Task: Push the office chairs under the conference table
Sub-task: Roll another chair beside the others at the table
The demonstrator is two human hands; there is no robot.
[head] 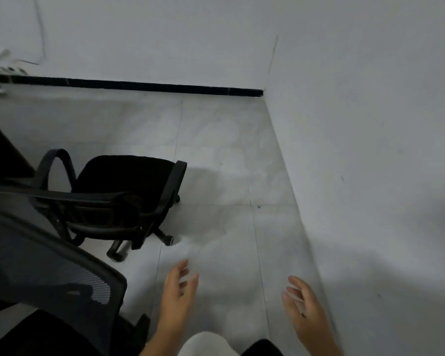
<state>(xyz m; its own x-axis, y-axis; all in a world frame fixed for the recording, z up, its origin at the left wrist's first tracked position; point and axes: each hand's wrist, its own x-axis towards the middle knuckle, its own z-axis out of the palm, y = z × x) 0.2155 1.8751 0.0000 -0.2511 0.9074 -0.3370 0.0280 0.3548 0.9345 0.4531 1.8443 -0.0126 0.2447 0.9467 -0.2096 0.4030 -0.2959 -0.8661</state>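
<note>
Left hand [176,291], right hand [302,304]: fingers spread, empty.

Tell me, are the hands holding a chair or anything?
Nothing is held. The left hand and right hand hang open over the floor, apart from the nearest chair.

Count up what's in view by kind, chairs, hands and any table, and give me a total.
Office chairs: 2, the far chair and the near mesh-back chair
Hands: 2, the left hand and the right hand, both empty with relaxed fingers
Tables: 1, a dark table edge at far left
Total: 5
</note>
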